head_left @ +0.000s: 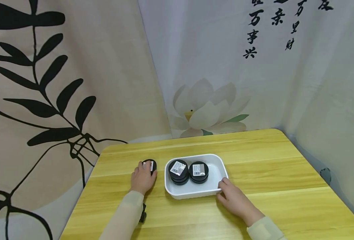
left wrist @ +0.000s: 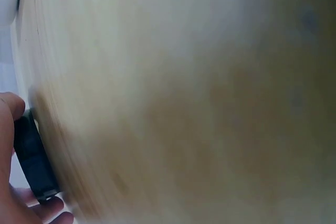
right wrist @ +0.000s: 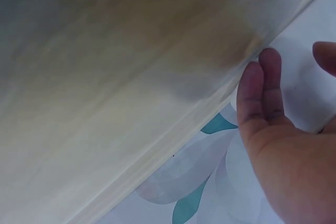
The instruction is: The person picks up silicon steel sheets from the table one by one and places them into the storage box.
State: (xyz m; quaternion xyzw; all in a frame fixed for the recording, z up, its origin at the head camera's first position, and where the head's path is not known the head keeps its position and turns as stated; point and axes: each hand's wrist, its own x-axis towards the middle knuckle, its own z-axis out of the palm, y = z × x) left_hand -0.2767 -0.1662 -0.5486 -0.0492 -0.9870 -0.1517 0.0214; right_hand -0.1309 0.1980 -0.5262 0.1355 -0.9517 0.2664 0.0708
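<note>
My left hand (head_left: pixel 143 179) grips a black round tin (head_left: pixel 154 165) with a white label, to the left of the white tray; its fingers partly cover the label. In the left wrist view, the tin (left wrist: pixel 34 156) is held edge-on between thumb and fingers, close to the tabletop. My right hand (head_left: pixel 235 200) holds the front right corner of the white tray (head_left: pixel 216 164), with its thumb low at the front and fingers at the side. Inside the tray, a left stack of black tins (head_left: pixel 178 171) stands beside a right stack (head_left: pixel 198 172), both with white labels on top.
The tray and hands are on a yellow wood-grain table (head_left: pixel 273 160). A dark strap (head_left: pixel 143 213) shows at my left wrist. Behind the table hangs pale cloth (head_left: pixel 120 66) printed with dark leaves, a lotus and black characters.
</note>
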